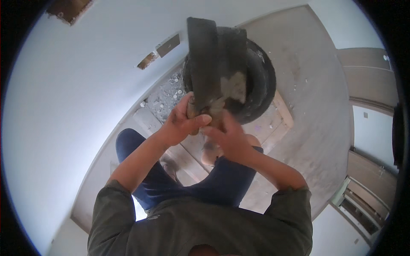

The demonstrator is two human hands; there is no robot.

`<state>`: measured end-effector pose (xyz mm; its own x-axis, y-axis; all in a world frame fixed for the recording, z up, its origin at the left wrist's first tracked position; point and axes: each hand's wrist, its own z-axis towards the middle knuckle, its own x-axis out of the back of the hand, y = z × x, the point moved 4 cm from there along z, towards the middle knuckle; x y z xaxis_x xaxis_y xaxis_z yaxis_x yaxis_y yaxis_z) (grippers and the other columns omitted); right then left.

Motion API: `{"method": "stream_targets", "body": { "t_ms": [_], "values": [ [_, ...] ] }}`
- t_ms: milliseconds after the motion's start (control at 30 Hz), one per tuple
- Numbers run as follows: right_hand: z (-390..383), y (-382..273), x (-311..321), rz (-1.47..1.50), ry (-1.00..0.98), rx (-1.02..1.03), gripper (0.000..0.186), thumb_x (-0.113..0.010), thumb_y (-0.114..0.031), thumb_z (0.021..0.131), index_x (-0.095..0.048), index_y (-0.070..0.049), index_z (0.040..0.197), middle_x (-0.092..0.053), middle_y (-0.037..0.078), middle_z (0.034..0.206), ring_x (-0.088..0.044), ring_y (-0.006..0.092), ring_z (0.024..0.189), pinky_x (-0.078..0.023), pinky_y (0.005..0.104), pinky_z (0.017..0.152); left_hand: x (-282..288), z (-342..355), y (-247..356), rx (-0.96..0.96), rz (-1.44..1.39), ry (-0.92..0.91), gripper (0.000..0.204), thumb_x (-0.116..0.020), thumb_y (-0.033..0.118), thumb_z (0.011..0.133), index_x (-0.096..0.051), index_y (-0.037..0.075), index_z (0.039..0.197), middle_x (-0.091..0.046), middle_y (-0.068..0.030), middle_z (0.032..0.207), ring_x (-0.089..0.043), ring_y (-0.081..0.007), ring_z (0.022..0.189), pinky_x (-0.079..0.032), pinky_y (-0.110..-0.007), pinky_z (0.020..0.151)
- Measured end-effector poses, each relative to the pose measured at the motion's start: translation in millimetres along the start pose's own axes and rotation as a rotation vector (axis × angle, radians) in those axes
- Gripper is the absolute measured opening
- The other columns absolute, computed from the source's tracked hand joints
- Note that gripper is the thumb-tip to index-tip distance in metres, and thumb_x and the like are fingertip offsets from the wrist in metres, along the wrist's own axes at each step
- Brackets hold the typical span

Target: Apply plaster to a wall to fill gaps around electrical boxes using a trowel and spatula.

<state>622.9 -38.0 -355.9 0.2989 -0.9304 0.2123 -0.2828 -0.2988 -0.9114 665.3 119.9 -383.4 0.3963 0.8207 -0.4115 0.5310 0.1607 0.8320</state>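
"What does your feed give you of the clothes?"

"From my distant seat I see a dark olive-grey shirt, plain and lightly creased."

"And the sleeves?"

"Short and wide-mouthed, in the same cloth. I find the left sleeve at the shirt's left side and the right sleeve at its right. Ahead of the shirt, the forearms, the left hand and the right hand are bare."

"Any markings?"

"I pick out a small pale mark near the shirt's front edge, left of its middle; print or stain, I can't tell."

"And the legs?"

"Navy-blue trousers, just beyond the shirt's front edge. The footwear is too shadowed for me to make out."
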Motion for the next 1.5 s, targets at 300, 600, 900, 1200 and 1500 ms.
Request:
{"method": "stream_targets", "body": {
  "t_ms": [300,600,900,1200,1500],
  "values": [
    [-12,7,122,-0.952,0.243,-0.027,0.045,-0.061,-0.033,0.092,-0.052,-0.006,0.126,-0.068,0.015,0.095,-0.068,0.0304,0.079,-0.052,0.0415,0.069,38,-1,-57,-0.039,-0.419,-0.078,0.026,-0.06,0.003,0.088,-0.048,0.003,0.112,-0.059,-0.0071,0.087,-0.059,-0.0154,0.068,-0.048,-0.03,0.063],
    [150,58,117,-1.842,-0.201,-0.036,0.016,-0.059,-0.013,0.086,-0.073,-0.012,0.094,-0.071,0.012,0.099,-0.07,0.033,0.091,-0.058,0.0431,0.073,39,27,-58,-0.374,-0.069,-0.029,0.02,-0.056,0.008,0.093,-0.046,0.002,0.109,-0.06,-0.0082,0.083,-0.061,-0.0158,0.069,-0.05,-0.03,0.066],
    [201,119,110,-1.753,-0.324,-0.089,0.022,-0.056,-0.012,0.089,-0.073,-0.015,0.104,-0.07,0.012,0.107,-0.068,0.0319,0.099,-0.059,0.045,0.074,26,42,-55,-0.329,-0.162,0.005,0.024,-0.052,0.007,0.095,-0.042,0.0,0.116,-0.065,-0.0133,0.095,-0.063,-0.0165,0.065,-0.053,-0.031,0.06],
    [154,134,88,-1.672,-0.535,-0.132,0.028,-0.049,-0.02,0.093,-0.07,-0.005,0.105,-0.07,0.014,0.103,-0.068,0.0339,0.098,-0.056,0.0473,0.081,26,51,-65,-0.281,-0.122,0.023,0.026,-0.052,0.006,0.094,-0.041,0.0,0.117,-0.067,-0.0146,0.094,-0.062,-0.0159,0.061,-0.052,-0.03,0.058],
    [242,162,102,-1.651,-0.335,-0.074,0.024,-0.052,-0.016,0.094,-0.071,-0.011,0.108,-0.069,0.013,0.108,-0.067,0.0338,0.099,-0.057,0.048,0.078,32,44,-55,-0.357,0.042,0.185,0.027,-0.052,0.007,0.094,-0.04,0.001,0.118,-0.068,-0.0141,0.097,-0.059,-0.0147,0.055,-0.049,-0.028,0.051]
  ]
}}
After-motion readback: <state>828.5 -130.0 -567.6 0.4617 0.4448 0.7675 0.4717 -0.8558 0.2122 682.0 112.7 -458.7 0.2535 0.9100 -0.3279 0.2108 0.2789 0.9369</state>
